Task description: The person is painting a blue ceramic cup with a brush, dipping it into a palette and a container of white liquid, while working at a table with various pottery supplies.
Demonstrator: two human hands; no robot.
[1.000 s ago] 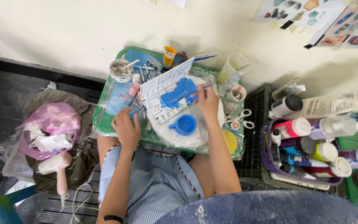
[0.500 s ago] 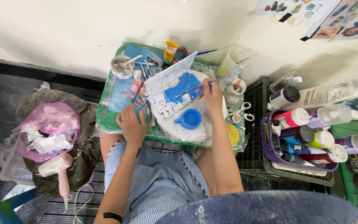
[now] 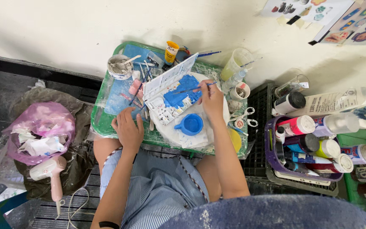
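Note:
My right hand grips a thin paintbrush whose tip rests in the blue paint of an open white palette box. Just below the palette a small blue cup-shaped piece sits on a round white plate. My left hand lies with fingers curled on the near rim of the green tray, holding nothing. The tray rests across my lap.
On the tray are a cup of grey paste, an orange-capped tube, several brushes and scissors. A purple basket of paint bottles stands right. A pink bag of waste and a hairdryer lie left.
The view has shifted slightly, and my right hand has moved the brush a little across the blue paint on the palette. My left hand stays at the tray's near edge.

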